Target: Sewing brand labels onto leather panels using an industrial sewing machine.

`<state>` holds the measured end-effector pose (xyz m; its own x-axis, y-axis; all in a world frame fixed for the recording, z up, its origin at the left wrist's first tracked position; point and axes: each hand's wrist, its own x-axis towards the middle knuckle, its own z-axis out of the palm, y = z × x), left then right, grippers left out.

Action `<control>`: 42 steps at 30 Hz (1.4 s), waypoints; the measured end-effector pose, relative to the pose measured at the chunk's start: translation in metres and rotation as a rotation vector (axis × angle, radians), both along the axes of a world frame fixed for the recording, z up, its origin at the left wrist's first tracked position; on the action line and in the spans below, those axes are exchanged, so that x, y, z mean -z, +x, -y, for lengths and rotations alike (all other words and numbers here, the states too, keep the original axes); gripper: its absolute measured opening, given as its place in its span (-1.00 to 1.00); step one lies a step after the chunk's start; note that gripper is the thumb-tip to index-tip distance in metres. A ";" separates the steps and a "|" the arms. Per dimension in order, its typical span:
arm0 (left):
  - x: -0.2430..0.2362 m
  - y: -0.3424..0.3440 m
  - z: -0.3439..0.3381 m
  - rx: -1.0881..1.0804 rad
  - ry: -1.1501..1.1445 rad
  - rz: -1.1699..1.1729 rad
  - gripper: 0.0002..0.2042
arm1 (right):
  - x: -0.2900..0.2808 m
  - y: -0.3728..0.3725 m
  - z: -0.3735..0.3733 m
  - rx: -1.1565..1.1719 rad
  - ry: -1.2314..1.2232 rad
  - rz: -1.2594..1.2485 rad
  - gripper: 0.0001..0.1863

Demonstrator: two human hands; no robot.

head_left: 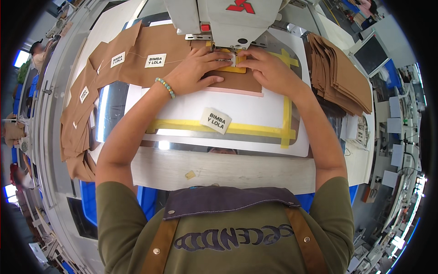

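At the sewing machine head (223, 23), my left hand (198, 71) lies with its fingers stretched over a brown panel (242, 84). Its fingertips reach a small yellow frame (235, 70) under the machine. From the other side my right hand (273, 73) bends its fingers onto the frame's right part, thumb apart from the fingertips. A pale piece shows in the frame's opening, partly covered by fingers and machine. Closer to me, a loose cream label (216, 120) with dark lettering rests on the white, yellow-taped work plate (255, 109).
Brown panels (159, 39) bearing cream labels, joined by thread, trail left and hang down the table side. A stack of brown panels (340, 75) stands at right, with more labels (360, 130) below it. A dark screen (370, 55) is beyond. Blue bins (89, 201) sit under the table edge.
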<state>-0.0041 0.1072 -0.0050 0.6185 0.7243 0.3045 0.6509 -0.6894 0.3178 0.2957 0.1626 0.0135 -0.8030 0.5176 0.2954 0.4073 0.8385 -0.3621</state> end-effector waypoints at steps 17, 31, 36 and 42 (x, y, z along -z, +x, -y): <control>-0.002 0.006 -0.002 0.014 0.160 -0.176 -0.50 | -0.002 -0.006 0.006 0.052 -0.006 0.017 -0.58; 0.000 0.000 -0.003 0.035 0.112 -0.040 -0.55 | 0.001 -0.011 0.008 0.011 0.100 0.003 -0.67; 0.003 -0.004 -0.004 0.054 0.033 0.070 -0.53 | 0.007 -0.012 0.014 0.017 0.122 -0.012 -0.63; 0.000 -0.002 -0.003 0.040 0.018 0.021 -0.51 | -0.006 0.020 0.021 0.082 -0.074 -0.003 -0.54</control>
